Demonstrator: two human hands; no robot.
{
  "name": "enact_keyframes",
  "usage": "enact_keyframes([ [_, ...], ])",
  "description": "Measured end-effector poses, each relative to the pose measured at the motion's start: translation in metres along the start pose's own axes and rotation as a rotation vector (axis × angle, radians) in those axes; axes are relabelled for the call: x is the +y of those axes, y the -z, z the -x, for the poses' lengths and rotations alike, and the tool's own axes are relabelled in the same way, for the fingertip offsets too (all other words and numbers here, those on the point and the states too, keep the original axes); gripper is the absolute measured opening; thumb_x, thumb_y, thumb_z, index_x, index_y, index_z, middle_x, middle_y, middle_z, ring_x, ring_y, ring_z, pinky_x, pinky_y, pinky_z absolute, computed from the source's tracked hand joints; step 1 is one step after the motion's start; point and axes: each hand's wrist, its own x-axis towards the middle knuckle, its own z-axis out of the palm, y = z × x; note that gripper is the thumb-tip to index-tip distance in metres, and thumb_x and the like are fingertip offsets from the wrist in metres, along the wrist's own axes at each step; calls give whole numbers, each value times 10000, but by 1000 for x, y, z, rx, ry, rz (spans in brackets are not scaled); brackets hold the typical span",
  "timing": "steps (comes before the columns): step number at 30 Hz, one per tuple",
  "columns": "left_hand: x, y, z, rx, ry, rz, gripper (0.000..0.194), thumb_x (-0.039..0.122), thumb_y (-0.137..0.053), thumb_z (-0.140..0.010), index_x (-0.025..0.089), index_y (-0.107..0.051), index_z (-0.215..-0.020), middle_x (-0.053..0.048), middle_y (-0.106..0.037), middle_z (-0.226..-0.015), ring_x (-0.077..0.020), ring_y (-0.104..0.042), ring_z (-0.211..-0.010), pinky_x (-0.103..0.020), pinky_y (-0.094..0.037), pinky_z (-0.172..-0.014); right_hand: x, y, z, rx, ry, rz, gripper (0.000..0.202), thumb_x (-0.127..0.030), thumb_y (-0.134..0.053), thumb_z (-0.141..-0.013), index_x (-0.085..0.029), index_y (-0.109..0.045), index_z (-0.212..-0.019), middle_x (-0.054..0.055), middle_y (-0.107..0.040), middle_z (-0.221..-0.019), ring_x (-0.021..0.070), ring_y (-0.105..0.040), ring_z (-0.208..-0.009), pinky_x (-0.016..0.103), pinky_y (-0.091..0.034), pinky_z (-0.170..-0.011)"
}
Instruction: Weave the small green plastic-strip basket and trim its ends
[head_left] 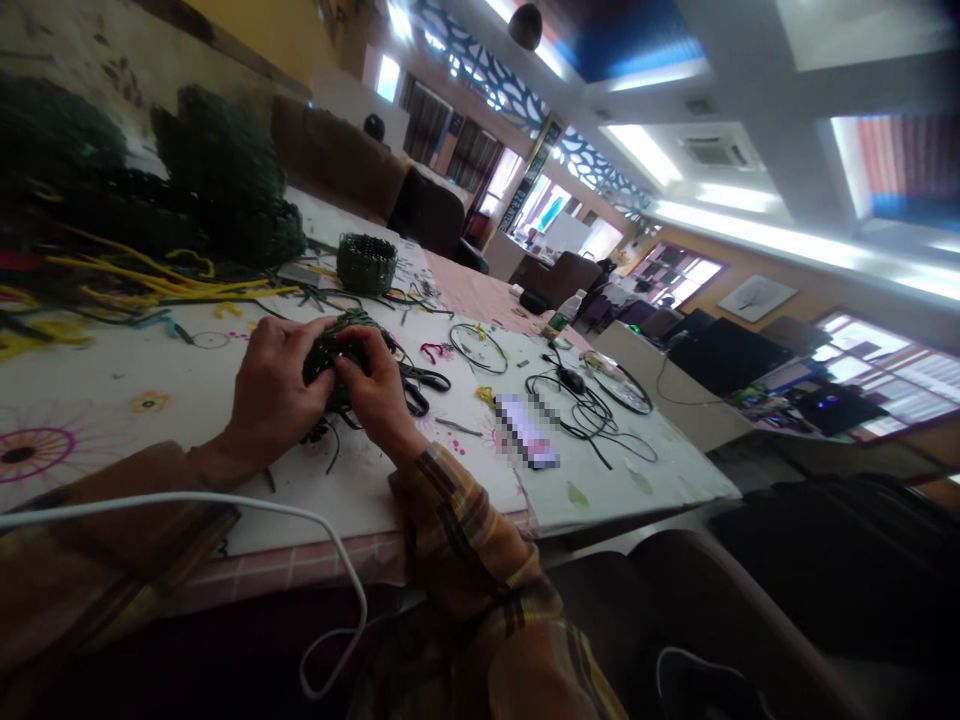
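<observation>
Both hands are closed round a small dark green woven basket point(351, 322) just above the tabletop. My left hand point(277, 385) grips its left side, and my right hand point(377, 390) presses fingers and thumb on the near right side. Much of the weave is hidden behind my fingers, and loose dark strands hang below. Black scissor handles point(427, 382) stick out just right of my right hand. Behind the hands, a second dark green woven basket point(366, 263) stands upright on the table.
Large dark green bundles point(217, 170) and yellow strips point(172, 285) cover the far left. To the right lie a phone point(527, 432), coiled black cable point(574, 400) and a bottle point(564, 312). A white cord point(341, 560) loops in front of my forearms.
</observation>
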Motion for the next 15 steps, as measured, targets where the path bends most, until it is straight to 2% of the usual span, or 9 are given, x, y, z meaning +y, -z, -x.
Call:
enact_keyframes([
  [4, 5, 1, 0, -27, 18, -19, 587, 341, -594, -889, 192, -583, -1456, -160, -620, -1181, -366, -580, -1145, -505, -522, -1015, 3, 0, 0, 57, -10, 43, 158, -153, -606, -825, -234, -536, -941, -20, -585, -907, 150, -557, -880, 280, -490, -911],
  [8, 3, 3, -5, -15, 80, -1, 631, 379, -630, -862, 169, -581, -1455, -166, -633, -1237, -375, -590, -1203, -518, -538, -1019, 9, 6, -3, 76, -56, -33, 277, -207, -689, -810, -243, -523, -1029, -35, -601, -909, 134, -574, -837, 258, -496, -819],
  [11, -6, 3, -10, -14, 134, 76, 513, 418, -605, -886, 189, -663, -1342, -150, -642, -1274, -352, -600, -1234, -492, -558, -1020, 12, 10, -6, 33, -138, -117, 373, -255, -730, -810, -260, -483, -1089, -52, -618, -868, 116, -586, -734, 236, -499, -710],
  [15, -16, 4, -17, -95, 132, 150, 412, 373, -573, -900, 225, -710, -1259, -98, -678, -1217, -288, -640, -1120, -464, -563, -1006, 16, 13, -9, 27, -195, -153, 394, -269, -741, -815, -275, -456, -1088, -82, -601, -772, 100, -571, -606, 217, -471, -602],
])
